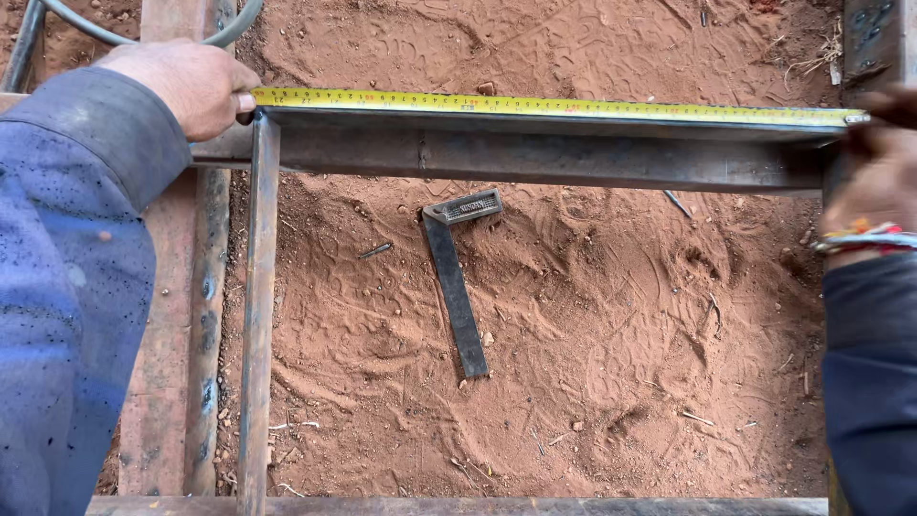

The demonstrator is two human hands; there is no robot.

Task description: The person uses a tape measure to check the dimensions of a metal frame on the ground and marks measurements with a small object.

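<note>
Your left hand (pixel 186 84), upper left of the frame, has its fingers curled down, pinning the yellow tape measure (pixel 544 105) against the steel bar (pixel 535 153). The tape runs along the bar's top edge to your right hand (pixel 879 162) at the right edge, fingers pinched on its end hook. Mid-frame, a try square (pixel 457 277) lies on the red sand (pixel 611 315).

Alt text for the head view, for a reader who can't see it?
Two hands, left hand and right hand, stretch a yellow tape measure along a steel bar of a metal frame. A try square lies below on red sandy ground.
</note>
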